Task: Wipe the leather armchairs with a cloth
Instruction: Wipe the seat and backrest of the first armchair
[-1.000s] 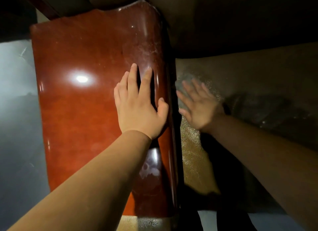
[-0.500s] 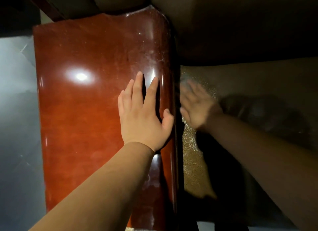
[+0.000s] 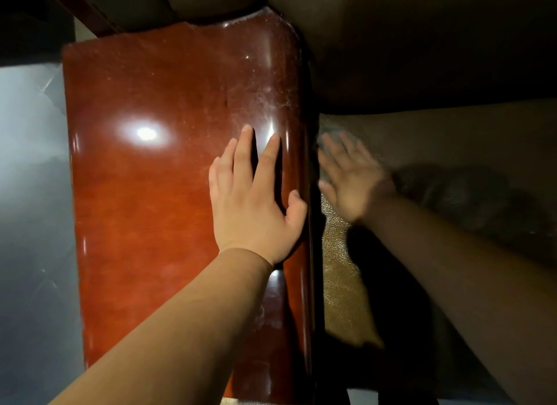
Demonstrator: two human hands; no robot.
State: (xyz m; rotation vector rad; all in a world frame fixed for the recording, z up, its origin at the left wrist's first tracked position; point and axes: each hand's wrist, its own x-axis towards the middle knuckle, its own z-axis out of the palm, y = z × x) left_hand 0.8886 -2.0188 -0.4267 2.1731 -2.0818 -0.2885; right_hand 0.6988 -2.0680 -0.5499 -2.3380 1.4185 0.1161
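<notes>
Since a second ago, both hands have kept their places while the view has tipped so the glossy armrest sits lower in the picture; the right hand has slid only slightly along the seat and is now smeared with motion blur.

Left fingers (image 3: pixel 244 160) lie straight and slightly spread, flat on the armrest (image 3: pixel 156 211), with the thumb reaching toward its rounded inner edge. The left hand (image 3: pixel 254 202) holds nothing. Right fingers (image 3: pixel 337 151) are straight and fanned, pressing down on a grey cloth (image 3: pixel 327 135), of which only a blurred patch shows past the fingertips. The right hand (image 3: pixel 351 178) and cloth rest on the armchair seat (image 3: pixel 452 139), just beside the armrest's inner side.

That armrest is reddish-brown and polished, with one bright light reflection and a dusty, scuffed haze near its far end. Seat leather is pebbled tan, mostly in shadow. Grey floor (image 3: pixel 30 223) shows on the left, dimly lit.
</notes>
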